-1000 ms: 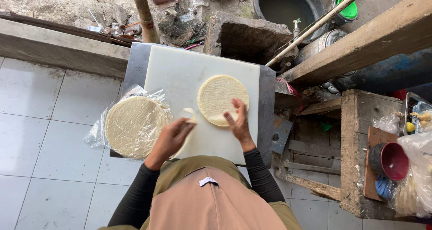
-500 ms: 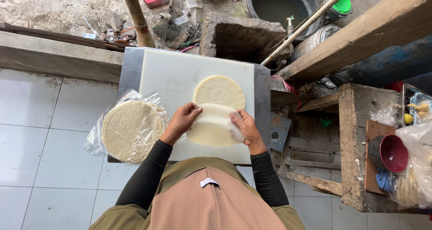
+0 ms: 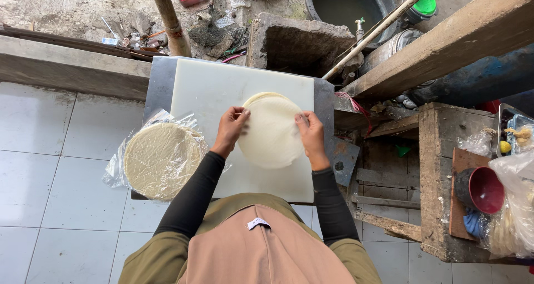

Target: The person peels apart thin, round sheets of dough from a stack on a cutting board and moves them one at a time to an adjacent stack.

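Observation:
A thin round pale wrapper sheet (image 3: 271, 133) is held flat over the white cutting board (image 3: 211, 89). My left hand (image 3: 231, 128) pinches its left edge and my right hand (image 3: 310, 134) pinches its right edge. Under its far edge the rim of another round sheet (image 3: 261, 96) shows on the board. A stack of the same round sheets (image 3: 161, 159) lies in an open clear plastic bag at the board's left edge.
The board rests on a small metal table (image 3: 158, 84) over white floor tiles. A wooden bench (image 3: 439, 173) at right holds a red bowl (image 3: 485, 189) and plastic bags. Beyond are a concrete block (image 3: 300, 39), a dark water basin (image 3: 347, 3) and a wooden post (image 3: 167, 17).
My left hand brought a fresh sheet from the stack onto the board. Both hands now hold it by its edges and have shifted it up, over the sheet that lay there.

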